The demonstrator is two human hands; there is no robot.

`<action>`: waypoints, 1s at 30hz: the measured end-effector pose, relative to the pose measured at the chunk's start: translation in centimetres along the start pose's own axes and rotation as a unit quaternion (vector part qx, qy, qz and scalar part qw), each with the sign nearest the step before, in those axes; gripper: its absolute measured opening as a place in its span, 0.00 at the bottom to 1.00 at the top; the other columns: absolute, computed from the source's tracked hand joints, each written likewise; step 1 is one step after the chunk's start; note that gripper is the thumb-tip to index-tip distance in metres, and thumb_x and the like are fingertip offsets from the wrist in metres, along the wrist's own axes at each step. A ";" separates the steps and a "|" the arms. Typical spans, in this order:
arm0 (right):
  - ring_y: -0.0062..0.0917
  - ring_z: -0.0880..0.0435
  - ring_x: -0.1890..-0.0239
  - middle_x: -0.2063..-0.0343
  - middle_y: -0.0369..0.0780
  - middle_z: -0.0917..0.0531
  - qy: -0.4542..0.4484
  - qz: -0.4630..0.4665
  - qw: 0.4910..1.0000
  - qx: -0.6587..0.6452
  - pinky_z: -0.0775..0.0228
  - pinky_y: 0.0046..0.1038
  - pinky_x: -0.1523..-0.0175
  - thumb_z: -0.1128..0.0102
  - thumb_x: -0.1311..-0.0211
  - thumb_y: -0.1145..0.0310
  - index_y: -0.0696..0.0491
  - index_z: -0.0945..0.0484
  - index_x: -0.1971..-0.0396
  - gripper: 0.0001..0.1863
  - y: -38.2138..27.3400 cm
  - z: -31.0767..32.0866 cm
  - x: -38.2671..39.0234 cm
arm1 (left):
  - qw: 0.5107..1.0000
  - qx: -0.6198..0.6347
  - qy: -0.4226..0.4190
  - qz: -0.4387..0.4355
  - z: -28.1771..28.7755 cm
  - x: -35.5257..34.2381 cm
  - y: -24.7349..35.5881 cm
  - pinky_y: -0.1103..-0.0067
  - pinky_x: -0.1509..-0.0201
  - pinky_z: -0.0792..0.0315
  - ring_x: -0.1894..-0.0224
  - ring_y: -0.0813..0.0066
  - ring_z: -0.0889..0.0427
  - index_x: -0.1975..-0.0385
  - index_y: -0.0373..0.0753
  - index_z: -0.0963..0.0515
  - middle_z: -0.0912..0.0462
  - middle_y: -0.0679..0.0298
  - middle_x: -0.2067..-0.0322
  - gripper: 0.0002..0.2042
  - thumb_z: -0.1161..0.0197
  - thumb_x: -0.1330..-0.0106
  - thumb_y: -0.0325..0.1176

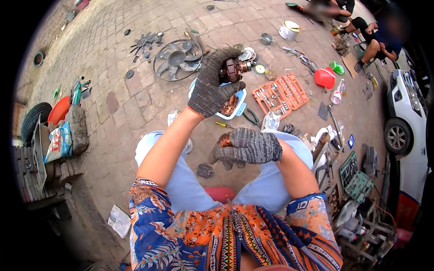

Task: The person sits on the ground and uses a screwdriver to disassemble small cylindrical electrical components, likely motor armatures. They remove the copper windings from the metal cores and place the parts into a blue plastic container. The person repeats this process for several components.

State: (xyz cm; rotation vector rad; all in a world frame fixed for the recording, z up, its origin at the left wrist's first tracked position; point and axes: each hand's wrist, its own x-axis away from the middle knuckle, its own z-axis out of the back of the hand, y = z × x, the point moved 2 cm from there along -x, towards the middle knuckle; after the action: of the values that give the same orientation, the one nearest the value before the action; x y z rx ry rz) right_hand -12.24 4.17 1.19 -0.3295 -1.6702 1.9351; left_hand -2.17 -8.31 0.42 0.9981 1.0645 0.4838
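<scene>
My left hand (210, 86), in a dark knitted glove, is raised above a blue-and-white plastic tub (242, 108). Its fingers are wrapped round a motor armature (231, 70) with a dark core and a copper-coloured end. Copper wire scraps (228, 106) lie in the tub. Between my knees, my gloved right hand (253, 147) is closed on a small bunch of copper wire (224, 139), partly hidden by the fingers. On the paving nearby are a yellow-handled screwdriver (224, 125) and green-handled pliers (251, 118).
An orange socket set case (281, 94) lies open beyond the pliers. A fan in a round frame (177, 60) is ahead to the left. A red bowl (324, 77), a white bucket (289, 30) and a green tool case (356, 177) lie rightward. Another person (384, 38) sits near a white car (409, 122).
</scene>
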 end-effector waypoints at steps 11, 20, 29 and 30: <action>0.23 0.20 0.60 0.59 0.40 0.18 0.090 0.050 0.987 -0.126 0.28 0.26 0.53 0.49 0.34 0.60 0.55 0.25 0.50 0.19 -3.2 0.5 1.3 | 0.958 -0.237 0.021 -0.159 -1.1 0.1 2.3 0.67 0.49 0.32 0.56 0.53 0.27 0.52 0.39 0.28 0.25 0.54 0.58 0.24 0.37 0.54 0.22; 0.28 0.23 0.52 0.60 0.44 0.20 0.572 0.237 0.740 -0.262 0.40 0.33 0.35 0.59 0.30 0.62 0.62 0.34 0.44 0.22 0.4 6.0 3.3 | 0.974 -0.216 0.030 -0.060 -0.7 -0.1 1.0 0.70 0.46 0.32 0.51 0.59 0.28 0.50 0.39 0.29 0.28 0.56 0.55 0.30 0.29 0.59 0.26; 0.36 0.21 0.52 0.56 0.50 0.21 0.673 0.030 0.697 0.248 0.31 0.32 0.46 0.49 0.37 0.71 0.60 0.27 0.51 0.16 0.7 4.7 0.4 | 0.945 -0.292 0.039 -0.141 -2.1 0.4 1.5 0.67 0.49 0.32 0.54 0.55 0.28 0.50 0.39 0.29 0.28 0.55 0.56 0.29 0.32 0.58 0.26; 0.35 0.21 0.53 0.56 0.47 0.20 0.689 0.049 0.687 0.225 0.32 0.30 0.46 0.52 0.37 0.74 0.58 0.26 0.50 0.16 1.2 5.0 -0.2 | 0.944 -0.297 0.045 -0.136 -2.0 0.5 1.4 0.67 0.50 0.32 0.54 0.53 0.29 0.50 0.40 0.29 0.28 0.55 0.55 0.29 0.33 0.58 0.26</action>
State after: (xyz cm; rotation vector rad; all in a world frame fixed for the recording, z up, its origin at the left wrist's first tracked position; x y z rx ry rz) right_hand -14.95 -0.15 1.00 -1.2661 -0.1557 1.3039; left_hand -3.58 -6.37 1.07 0.2930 1.0290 0.5799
